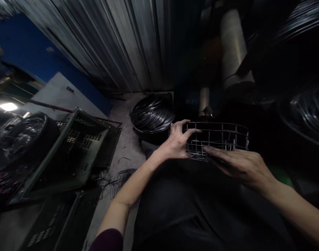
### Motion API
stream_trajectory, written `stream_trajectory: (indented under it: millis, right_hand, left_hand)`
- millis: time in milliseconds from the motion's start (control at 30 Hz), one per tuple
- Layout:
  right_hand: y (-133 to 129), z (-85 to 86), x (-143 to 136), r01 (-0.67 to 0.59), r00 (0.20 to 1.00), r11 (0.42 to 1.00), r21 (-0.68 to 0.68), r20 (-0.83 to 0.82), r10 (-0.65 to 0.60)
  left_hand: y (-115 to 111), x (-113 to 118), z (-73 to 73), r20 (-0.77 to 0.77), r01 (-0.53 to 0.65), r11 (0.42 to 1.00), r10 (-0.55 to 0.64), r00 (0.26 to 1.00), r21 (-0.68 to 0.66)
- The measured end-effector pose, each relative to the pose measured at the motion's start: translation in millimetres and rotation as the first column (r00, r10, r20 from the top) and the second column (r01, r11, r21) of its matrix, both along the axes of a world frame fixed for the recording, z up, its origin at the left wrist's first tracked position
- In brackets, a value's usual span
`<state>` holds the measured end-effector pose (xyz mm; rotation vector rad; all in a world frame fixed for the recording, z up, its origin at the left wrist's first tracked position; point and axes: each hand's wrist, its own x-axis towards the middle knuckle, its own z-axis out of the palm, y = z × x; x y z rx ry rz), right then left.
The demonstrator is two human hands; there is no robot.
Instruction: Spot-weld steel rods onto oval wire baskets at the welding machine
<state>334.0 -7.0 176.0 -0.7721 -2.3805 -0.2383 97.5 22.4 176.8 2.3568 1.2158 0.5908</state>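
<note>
A wire basket (222, 130) of thin dark metal rods is held over the lap, right of the view's middle. My left hand (178, 141) grips its left end, with the fingers curved round the wires. My right hand (235, 162) lies along the near side, its fingers fairly straight and pointing left across the wires. The undersides of the right fingers are in shadow, and whether they pinch anything does not show. Part of the basket's near side is hidden behind the right hand.
A round tub (152, 116) filled with coiled black wire stands ahead. Green plastic crates (95, 150) are at the left, beside another wire coil (31, 130). Loose wire pieces (122, 179) lie on the floor. Metal cylinders (234, 48) are at the upper right.
</note>
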Motion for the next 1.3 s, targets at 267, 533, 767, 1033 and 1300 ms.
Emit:
stream_trajectory:
  millis: [267,533,767,1033,1300]
  right_hand:
    - [2.6,3.6,4.8,-0.001,1.000,1.000,0.018,0.001,0.001]
    - [22.2,13.9,5.1,0.008,1.000,0.998,0.059,0.020,-0.009]
    - [34.8,12.5,7.5,0.028,1.000,0.998,0.060,-0.002,-0.028]
    - [32.6,10.3,6.1,0.148,0.988,0.989,0.010,0.036,-0.149]
    - [47.4,6.0,9.2,0.243,0.968,0.966,-0.086,0.090,-0.235]
  left_hand:
    - [8.8,3.9,3.4,0.020,0.011,1.000,-0.011,1.000,-0.008]
    - [29.7,7.1,7.2,0.011,0.014,1.000,-0.015,1.000,0.012]
    - [47.9,8.2,1.5,0.030,0.014,0.999,-0.015,0.999,0.031]
    - [48.6,3.2,8.6,0.030,0.054,0.998,-0.054,0.998,-0.014]
    - [68.4,4.6,14.4,-0.023,0.039,0.999,-0.040,0.999,-0.033]
